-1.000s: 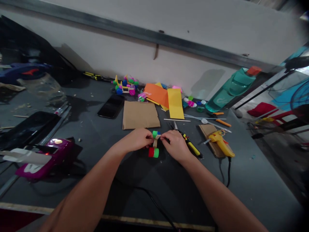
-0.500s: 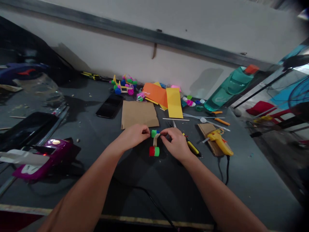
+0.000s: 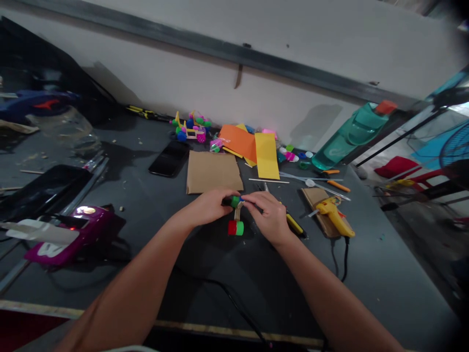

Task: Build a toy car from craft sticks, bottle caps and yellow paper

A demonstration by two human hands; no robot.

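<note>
A small craft piece (image 3: pixel 236 215) lies on the dark table: wooden sticks with a red and a green bottle cap at its near end and a green cap at its far end. My left hand (image 3: pixel 210 206) is curled, its fingertips pinching the far green cap from the left. From the right, my right hand (image 3: pixel 269 215) meets it, fingers closed on the same cap end. Both thumbs and forefingers touch over the piece.
A brown cardboard sheet (image 3: pixel 213 172) lies just beyond the hands, with orange and yellow paper (image 3: pixel 266 155), a phone (image 3: pixel 169 159) and a small toy cart (image 3: pixel 190 129) behind. A yellow glue gun (image 3: pixel 334 215) and its cord lie right. A purple device (image 3: pixel 78 230) sits left. A teal bottle (image 3: pixel 346 137) leans at the wall.
Both hands have closed in on the far green cap end of the craft piece. A second ago they held it slightly apart on either side.
</note>
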